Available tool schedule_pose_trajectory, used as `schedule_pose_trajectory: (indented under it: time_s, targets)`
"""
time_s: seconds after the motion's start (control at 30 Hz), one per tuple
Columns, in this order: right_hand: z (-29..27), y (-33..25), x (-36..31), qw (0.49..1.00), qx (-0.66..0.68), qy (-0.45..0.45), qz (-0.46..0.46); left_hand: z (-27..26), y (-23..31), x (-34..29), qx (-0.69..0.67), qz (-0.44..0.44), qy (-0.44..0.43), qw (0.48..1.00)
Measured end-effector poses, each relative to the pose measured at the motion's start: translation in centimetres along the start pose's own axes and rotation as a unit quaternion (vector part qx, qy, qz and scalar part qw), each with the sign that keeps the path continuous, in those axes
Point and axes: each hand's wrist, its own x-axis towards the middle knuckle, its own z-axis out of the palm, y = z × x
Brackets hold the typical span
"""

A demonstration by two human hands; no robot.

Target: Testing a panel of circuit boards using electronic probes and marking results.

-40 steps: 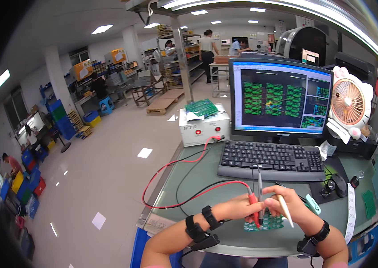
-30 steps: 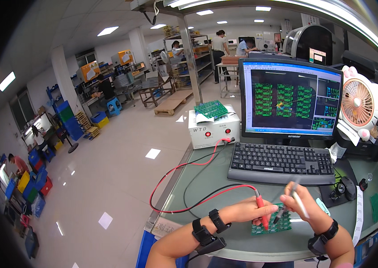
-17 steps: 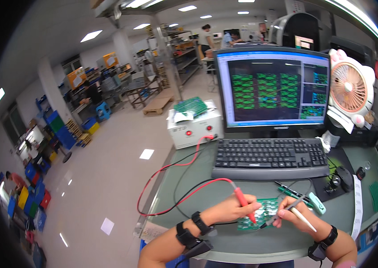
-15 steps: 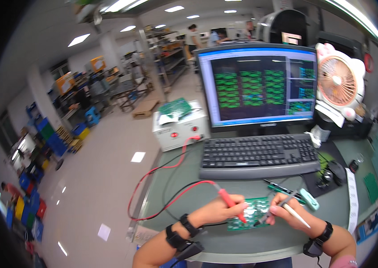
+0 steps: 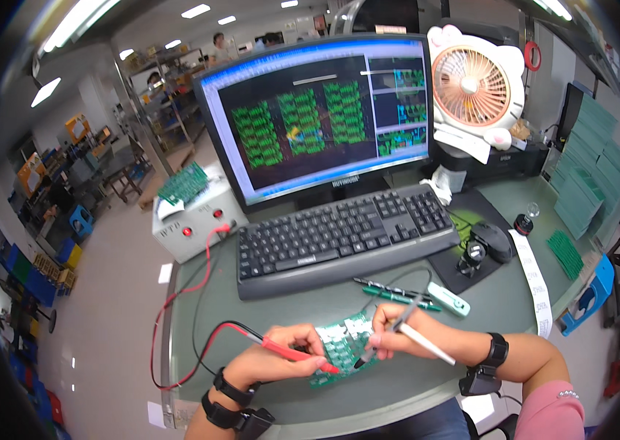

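Two hands partly cover the green board [image 5: 337, 336], which lies on the table [image 5: 303, 400] between them, its left and right edges partly lost behind the fingers. Glare on its surface and its small parts make the detail hard to read. Whether either probe tip touches the board or sits just above it, I cannot tell. Both forearms are cut off by the frame, the left at the lower edge.

The left hand [image 5: 281, 357] is curled closed around the red probe [image 5: 286, 351], thumb laid along it, the tip pointing down over the board's near part. Its lower fingers are out of sight beneath the palm. The right hand [image 5: 396, 334] pinches the grey probe [image 5: 406, 312] between thumb and fingers, with hardly any gap, its dark tip angled down to the left, near the red one. A white stick [image 5: 427, 344] juts from the same hand toward the wrist; its inner end is hidden, so how it is gripped is unclear.

Behind, the monitor [image 5: 303, 121] blocks part of the room, where distant people are blurred.
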Motion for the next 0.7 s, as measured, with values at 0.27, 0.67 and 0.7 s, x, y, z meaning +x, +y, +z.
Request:
schedule_pose_trajectory:
  time_s: [0.27, 0.67, 0.7]
  targets:
    - [-1.4, 0.7, -0.3, 0.999, 0.041, 0.028, -0.010, -0.8, -1.1, 1.3, 0.067, 0.036, 0.009, 0.997]
    - [-0.7, 1.7, -0.7, 0.992, -0.092, -0.013, -0.084, -0.4, -1.8, 0.9, 0.025, -0.012, 0.001, 1.000]
    - [-0.7, 1.8, -0.6, 0.990, -0.099, -0.002, -0.101, -0.3, -1.9, 1.0, 0.030, 0.007, 0.017, 0.999]
